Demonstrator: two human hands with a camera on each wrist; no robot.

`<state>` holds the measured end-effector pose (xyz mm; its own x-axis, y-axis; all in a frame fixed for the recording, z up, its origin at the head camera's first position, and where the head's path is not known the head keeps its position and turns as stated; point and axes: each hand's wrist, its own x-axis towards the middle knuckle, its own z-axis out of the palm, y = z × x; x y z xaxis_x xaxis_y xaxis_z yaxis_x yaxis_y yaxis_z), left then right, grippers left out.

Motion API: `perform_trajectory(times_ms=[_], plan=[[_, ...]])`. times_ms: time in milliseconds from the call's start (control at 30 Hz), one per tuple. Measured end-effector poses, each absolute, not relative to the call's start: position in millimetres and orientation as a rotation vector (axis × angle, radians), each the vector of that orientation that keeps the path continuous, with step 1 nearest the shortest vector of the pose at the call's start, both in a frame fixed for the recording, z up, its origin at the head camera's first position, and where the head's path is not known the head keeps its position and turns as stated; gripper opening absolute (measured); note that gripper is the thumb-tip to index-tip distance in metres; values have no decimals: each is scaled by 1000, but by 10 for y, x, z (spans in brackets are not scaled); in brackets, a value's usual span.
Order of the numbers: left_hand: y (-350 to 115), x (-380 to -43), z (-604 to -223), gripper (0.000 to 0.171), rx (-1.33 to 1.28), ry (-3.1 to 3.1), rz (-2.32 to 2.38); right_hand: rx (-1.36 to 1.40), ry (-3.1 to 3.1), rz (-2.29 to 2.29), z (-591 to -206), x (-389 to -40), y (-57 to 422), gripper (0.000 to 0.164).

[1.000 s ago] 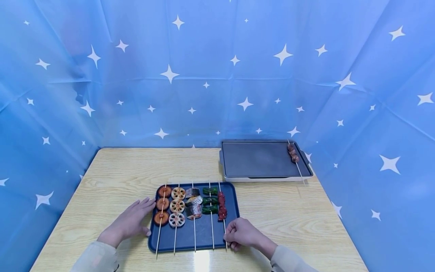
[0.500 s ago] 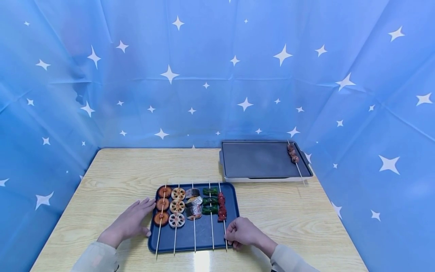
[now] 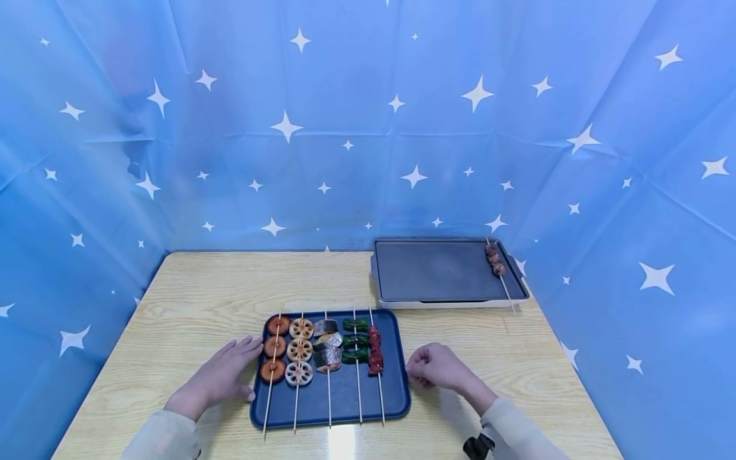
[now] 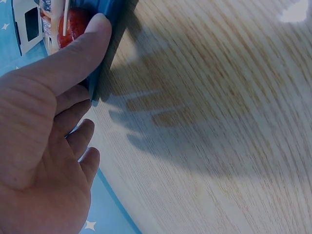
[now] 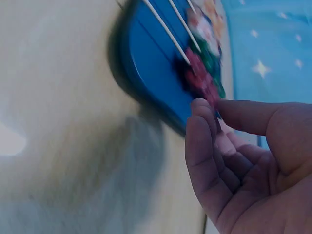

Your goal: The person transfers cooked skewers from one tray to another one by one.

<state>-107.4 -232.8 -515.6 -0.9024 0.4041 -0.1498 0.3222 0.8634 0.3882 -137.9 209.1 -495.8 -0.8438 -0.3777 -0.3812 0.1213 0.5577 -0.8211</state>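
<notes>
My left hand (image 3: 221, 374) rests at the left rim of a dark blue tray (image 3: 345, 406). Its fingers are fairly straight, and in the left wrist view the thumb (image 4: 80, 56) touches the rim. Just off the tray's right side is my right hand (image 3: 441, 369), fingers loosely bent, nothing held. Skewers lie side by side on the tray: mushroom caps (image 3: 275, 347), lotus root slices (image 3: 299, 349), silvery fish pieces (image 3: 328, 350), green peppers (image 3: 356, 340) and red meat (image 3: 375, 351). The meat skewer is nearest the right hand, its stick's lower end lying over the near rim.
A dark griddle (image 3: 434, 268) on a white base stands at the back right of the wooden table (image 3: 230, 287). One browned meat skewer (image 3: 496, 260) lies along its right side, its stick overhanging the front. A blue star-patterned curtain (image 3: 356, 115) surrounds the table.
The right hand has let go of the red meat skewer's stick and moved right and slightly away, off the tray. The left hand and the skewers look unmoved.
</notes>
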Motion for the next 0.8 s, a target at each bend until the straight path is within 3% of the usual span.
perform_trajectory(times_ms=[400,800], plan=[[-2351,-1085,-5190,87,558,2817,513,37,2419,-1266,-4871,-1597,2657,27],[-2361,-1086,-5208,90,559,2821,506,202,2510,-1238,-4892,-1599,3359,38]])
